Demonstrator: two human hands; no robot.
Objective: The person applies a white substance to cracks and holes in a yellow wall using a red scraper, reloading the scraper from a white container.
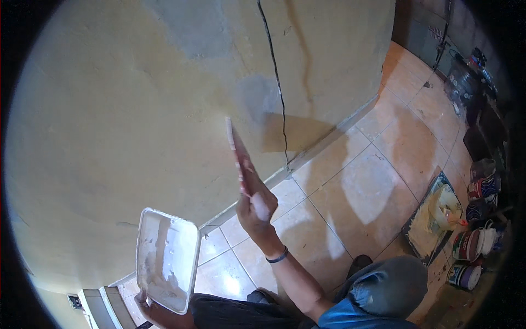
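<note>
My right hand (257, 211) is closed around a flat putty spreader (230, 137), seen nearly edge-on. Its whitish tip points up at the yellowish wall (137, 126), near a grey patch; whether it touches the wall I cannot tell. At the lower left, my left hand (145, 308) grips the lower corner of a white rectangular tub (196, 241). The tub is tilted with its inside facing me, and pale paste is smeared on its bottom and walls.
A black cable (278, 82) hangs down the wall. Tiled floor (350, 186) runs along the wall's base. To the right lie a paste-covered board (427, 230), several paint cans (467, 245) and a dark clear jug (466, 82). My bent knee (392, 285) is at the lower right.
</note>
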